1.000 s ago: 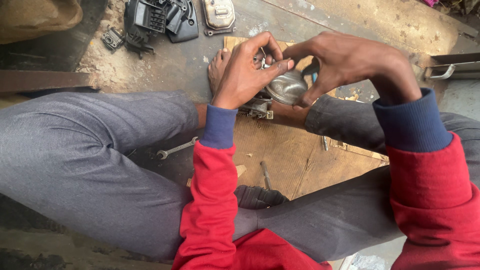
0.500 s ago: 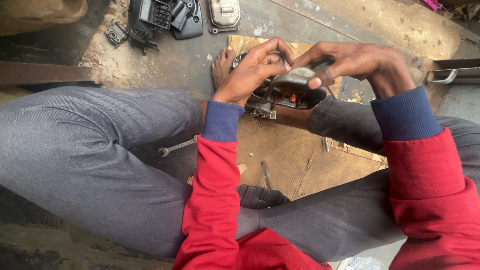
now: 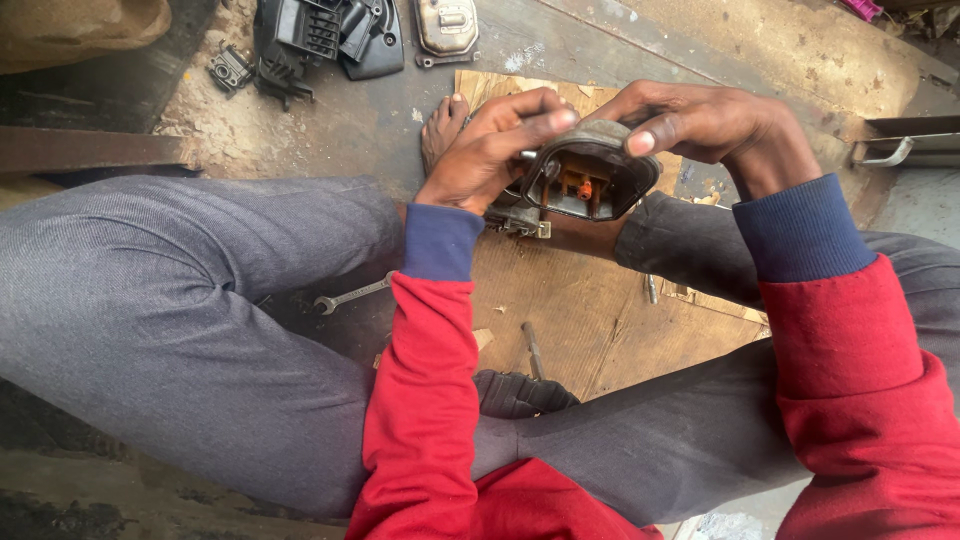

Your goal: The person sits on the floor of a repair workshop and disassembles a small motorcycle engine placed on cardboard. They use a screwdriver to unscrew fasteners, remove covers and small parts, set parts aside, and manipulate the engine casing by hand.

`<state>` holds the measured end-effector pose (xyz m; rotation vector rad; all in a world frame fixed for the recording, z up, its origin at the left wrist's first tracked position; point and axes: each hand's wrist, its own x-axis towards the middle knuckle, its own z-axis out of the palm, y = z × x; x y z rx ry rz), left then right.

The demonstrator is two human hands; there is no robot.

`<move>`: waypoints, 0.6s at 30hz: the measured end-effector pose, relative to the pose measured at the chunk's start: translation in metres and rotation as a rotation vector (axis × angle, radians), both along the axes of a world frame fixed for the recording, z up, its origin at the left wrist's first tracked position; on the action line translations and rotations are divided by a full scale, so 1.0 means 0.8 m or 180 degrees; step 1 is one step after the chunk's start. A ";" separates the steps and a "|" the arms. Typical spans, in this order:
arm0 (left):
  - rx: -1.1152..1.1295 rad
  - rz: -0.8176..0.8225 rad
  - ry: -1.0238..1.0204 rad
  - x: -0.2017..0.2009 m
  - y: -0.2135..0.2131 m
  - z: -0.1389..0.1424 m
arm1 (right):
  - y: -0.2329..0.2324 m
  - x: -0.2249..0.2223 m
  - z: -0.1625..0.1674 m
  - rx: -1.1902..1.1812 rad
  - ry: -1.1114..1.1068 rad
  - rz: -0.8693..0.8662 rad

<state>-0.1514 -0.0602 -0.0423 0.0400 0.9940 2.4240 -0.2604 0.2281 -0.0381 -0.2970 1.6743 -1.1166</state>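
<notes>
My left hand (image 3: 492,150) and my right hand (image 3: 705,122) both grip a dirty metal bowl-shaped engine part (image 3: 588,178), held above my crossed legs. Its hollow side faces the camera, showing a small orange piece inside. Left fingers curl over its left rim; my right thumb presses on its upper right rim. A small metal body (image 3: 517,218) sits just under the part, mostly hidden. My bare foot (image 3: 442,125) rests on the floor behind the left hand.
A brown cardboard sheet (image 3: 590,330) lies under my legs with a bolt (image 3: 533,349) on it. A spanner (image 3: 350,296) lies by my left knee. Black plastic covers (image 3: 335,32) and a metal cover (image 3: 446,28) lie at the top. A metal channel (image 3: 905,148) is at right.
The part has been turned over: its rounded shiny back showed before, now its hollow inside faces up. Both hands shifted their grip around its rim.
</notes>
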 end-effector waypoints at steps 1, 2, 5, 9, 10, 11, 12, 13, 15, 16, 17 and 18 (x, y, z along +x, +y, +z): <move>0.0078 0.0038 -0.0060 0.001 -0.001 -0.006 | 0.001 0.000 -0.002 -0.0124 -0.0086 -0.0044; 0.0109 0.0106 -0.0211 0.002 -0.001 -0.012 | 0.002 -0.001 -0.005 -0.0252 -0.0170 -0.0088; 0.0414 0.0223 -0.0398 0.006 -0.001 -0.032 | 0.006 -0.001 -0.014 -0.0522 -0.0364 -0.0353; 0.1100 0.0373 -0.0082 0.010 0.012 -0.059 | 0.004 -0.004 -0.026 -0.1368 -0.1171 -0.0333; 0.1199 0.0467 -0.0048 0.011 0.018 -0.065 | 0.002 -0.004 -0.027 -0.1336 -0.1214 -0.0438; 0.1259 0.0574 -0.0090 0.011 0.023 -0.070 | 0.000 -0.003 -0.027 -0.1301 -0.1262 -0.0542; 0.1320 0.0682 -0.0133 0.011 0.029 -0.075 | -0.003 -0.002 -0.025 -0.1330 -0.1198 -0.0513; 0.1379 0.0787 -0.0173 0.010 0.034 -0.079 | -0.006 -0.001 -0.022 -0.1361 -0.1131 -0.0484; 0.1433 0.0909 -0.0572 0.008 0.040 -0.084 | -0.015 0.004 -0.015 -0.1358 -0.0999 -0.0528; 0.1461 0.0972 -0.0772 0.007 0.042 -0.086 | -0.019 0.006 -0.011 -0.1325 -0.0934 -0.0601; 0.1547 0.0969 -0.0749 0.008 0.042 -0.087 | -0.023 0.009 -0.007 -0.1291 -0.0872 -0.0675; 0.1633 0.0966 -0.0726 0.008 0.040 -0.087 | -0.027 0.011 -0.004 -0.1252 -0.0829 -0.0758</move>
